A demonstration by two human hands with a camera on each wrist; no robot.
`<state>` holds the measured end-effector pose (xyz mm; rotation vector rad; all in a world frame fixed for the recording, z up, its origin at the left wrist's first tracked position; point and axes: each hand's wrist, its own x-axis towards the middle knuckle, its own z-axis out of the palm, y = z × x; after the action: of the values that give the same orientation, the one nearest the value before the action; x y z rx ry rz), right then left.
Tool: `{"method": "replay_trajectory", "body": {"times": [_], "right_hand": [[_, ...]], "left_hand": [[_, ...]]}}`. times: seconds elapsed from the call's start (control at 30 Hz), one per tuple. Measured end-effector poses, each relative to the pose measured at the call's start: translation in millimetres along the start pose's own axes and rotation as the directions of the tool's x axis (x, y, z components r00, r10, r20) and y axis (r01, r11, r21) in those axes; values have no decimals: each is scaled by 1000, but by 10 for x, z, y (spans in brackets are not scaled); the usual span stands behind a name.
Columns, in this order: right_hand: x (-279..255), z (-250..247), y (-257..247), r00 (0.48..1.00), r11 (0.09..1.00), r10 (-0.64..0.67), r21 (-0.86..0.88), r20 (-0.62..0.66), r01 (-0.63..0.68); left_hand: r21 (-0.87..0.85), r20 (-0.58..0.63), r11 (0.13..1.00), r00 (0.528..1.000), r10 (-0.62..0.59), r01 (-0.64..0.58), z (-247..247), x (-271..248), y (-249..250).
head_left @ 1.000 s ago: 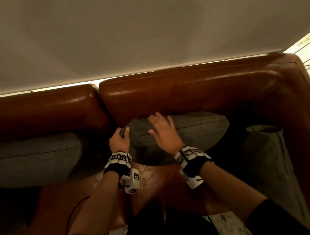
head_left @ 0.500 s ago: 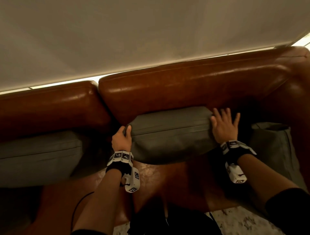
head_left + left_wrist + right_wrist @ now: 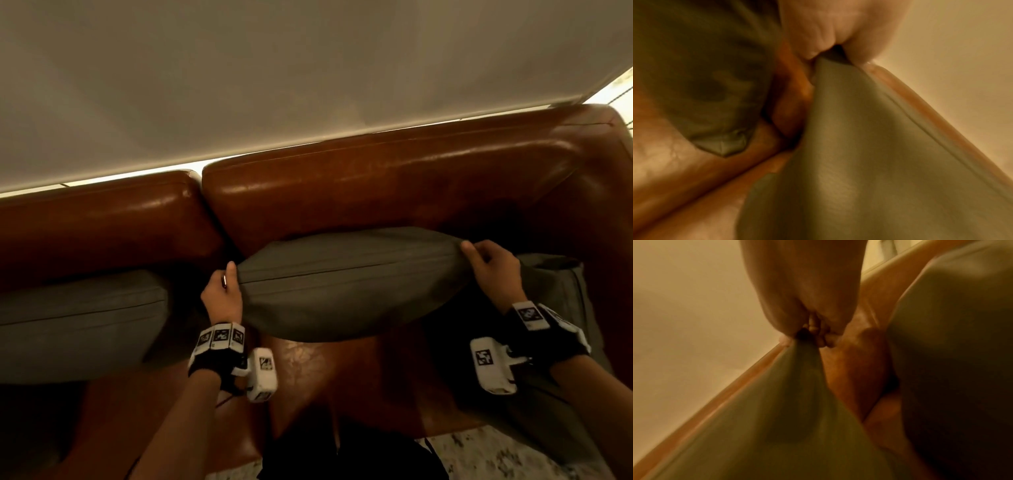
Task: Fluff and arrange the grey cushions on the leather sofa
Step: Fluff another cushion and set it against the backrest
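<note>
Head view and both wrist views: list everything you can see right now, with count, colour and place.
Middle cushion: one, grey, upright against the sofa back, pinched at both top corners.
Left cushion: one, grey, on the seat at the left end, untouched.
Right cushion: one, grey, by the right armrest, partly hidden behind the right hand.
Leather sofa: one, glossy brown, two back sections, across the frame.
Wall: beige, behind the sofa.
Floor: pale speckled strip, bottom right.
Wrist cameras: two, white with black markers, on dark straps.
Left hand: pinches the middle cushion's left corner.
Right hand: pinches its right corner.
</note>
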<state>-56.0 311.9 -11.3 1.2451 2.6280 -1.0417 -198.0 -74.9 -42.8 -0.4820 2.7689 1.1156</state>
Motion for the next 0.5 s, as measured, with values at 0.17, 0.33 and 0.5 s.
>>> {"method": "replay_trajectory", "body": {"times": [0.17, 0.33, 0.5], "right_hand": [[-44, -38, 159, 998, 997, 64, -50, 28, -62], [56, -13, -33, 995, 996, 89, 26, -42, -88], [220, 148, -6, 933, 870, 341, 339, 112, -358]], "left_hand": [[70, 133, 998, 991, -14, 5, 3, -4, -47], [114, 171, 993, 983, -60, 41, -31, 38, -43], [62, 201, 986, 966, -164, 154, -10, 14, 65]]}}
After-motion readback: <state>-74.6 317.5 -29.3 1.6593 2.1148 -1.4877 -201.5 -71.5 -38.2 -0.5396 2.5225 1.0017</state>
